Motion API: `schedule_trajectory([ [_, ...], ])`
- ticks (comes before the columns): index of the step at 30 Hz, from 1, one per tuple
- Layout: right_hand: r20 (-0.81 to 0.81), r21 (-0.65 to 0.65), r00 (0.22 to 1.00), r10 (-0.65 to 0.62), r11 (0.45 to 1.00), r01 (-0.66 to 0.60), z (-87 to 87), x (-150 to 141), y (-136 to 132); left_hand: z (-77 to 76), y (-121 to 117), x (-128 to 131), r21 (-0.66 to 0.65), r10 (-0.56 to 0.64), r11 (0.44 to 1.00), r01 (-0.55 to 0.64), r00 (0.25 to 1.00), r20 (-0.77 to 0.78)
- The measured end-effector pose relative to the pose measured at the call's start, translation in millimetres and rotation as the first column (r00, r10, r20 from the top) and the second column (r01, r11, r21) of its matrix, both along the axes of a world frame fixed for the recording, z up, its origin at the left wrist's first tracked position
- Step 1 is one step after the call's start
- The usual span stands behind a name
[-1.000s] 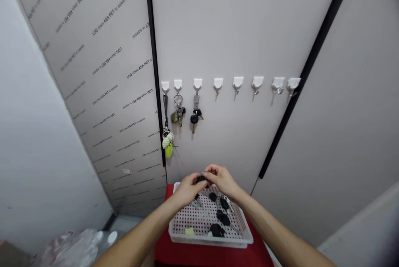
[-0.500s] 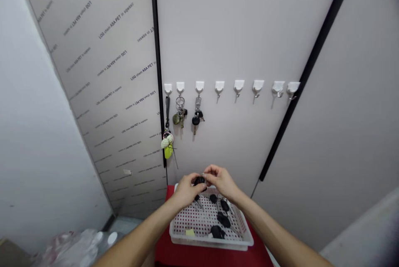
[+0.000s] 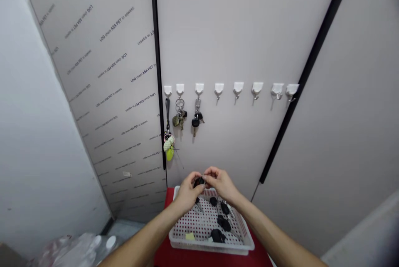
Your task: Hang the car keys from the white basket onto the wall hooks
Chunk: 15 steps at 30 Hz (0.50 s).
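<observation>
My left hand (image 3: 188, 191) is closed around a set of black-headed keys (image 3: 198, 182), partly hidden by the fingers. Thumb and fingertips of my right hand (image 3: 222, 183) pinch a thin metal key ring (image 3: 203, 177) joined to that set. Both hands meet above the far rim of a white perforated basket (image 3: 212, 248). Inside it lie several more black-headed keys, among them a bunch (image 3: 223, 222) on the right and another (image 3: 218, 236) near the front. A small yellow piece (image 3: 190, 236) rests at the front left of the basket.
Along the grey panel runs a row of white hooks (image 3: 219, 88). The three leftmost carry a strap with green charms (image 3: 169, 146), a ring of brass keys (image 3: 180, 118) and black-headed keys (image 3: 195, 121). The basket stands on a red surface (image 3: 163, 246); plastic bags (image 3: 79, 250) lie lower left.
My hands stay together over the basket, with slight finger movement at the key ring. The green charms on the leftmost hook have swung a little to the right. The view has shifted slightly.
</observation>
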State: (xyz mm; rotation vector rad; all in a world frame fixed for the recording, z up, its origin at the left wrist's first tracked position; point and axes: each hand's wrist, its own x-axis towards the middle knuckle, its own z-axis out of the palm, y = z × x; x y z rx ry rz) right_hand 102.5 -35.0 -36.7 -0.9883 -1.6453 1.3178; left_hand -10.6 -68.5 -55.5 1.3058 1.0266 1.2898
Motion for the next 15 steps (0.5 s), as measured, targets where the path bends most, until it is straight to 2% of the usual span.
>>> schedule_trajectory([
  [6,0.013,-0.006,1.000,-0.016,1.000,0.016,-2.4,0.1,0.3,-1.9,-0.5,0.4,-0.052,-0.037,0.998,0.040,0.998,0.050],
  [15,0.014,-0.006,1.000,-0.014,1.000,0.014,-4.6,0.8,-1.1,1.7,-3.9,0.9,-0.098,-0.014,0.995,0.012,1.000,-0.021],
])
